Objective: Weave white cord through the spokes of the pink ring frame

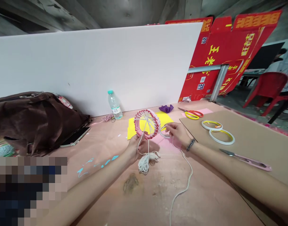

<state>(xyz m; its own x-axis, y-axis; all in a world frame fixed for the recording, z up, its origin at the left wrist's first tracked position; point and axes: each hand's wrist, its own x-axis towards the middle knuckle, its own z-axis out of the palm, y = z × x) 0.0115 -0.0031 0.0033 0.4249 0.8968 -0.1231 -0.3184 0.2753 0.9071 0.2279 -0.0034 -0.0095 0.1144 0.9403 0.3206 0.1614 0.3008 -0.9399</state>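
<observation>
My left hand [136, 142] grips the lower edge of a pink and red ring [135, 125], held upright above the table. White yarn strands cross the ring like spokes and meet near its middle. Below it, a bundle of white yarn [145, 164] hangs or rests by the tabletop, joined by a strand. To the ring's right, my right hand [176, 131] has its fingers pinched together at a length of white yarn [189, 172], whose tail runs down the table toward me. Sheets of yellow paper [132, 131] and pink paper [173, 144] lie behind and beneath the hands.
Scissors [192, 114], two tape rolls [221, 136] and a pink-handled cutter [249, 160] lie at right, partly on a brown board [247, 135]. A water bottle [115, 105] and purple cloth [166, 108] stand near the white panel [87, 69]. A brown bag [40, 122] and phone [75, 137] are left.
</observation>
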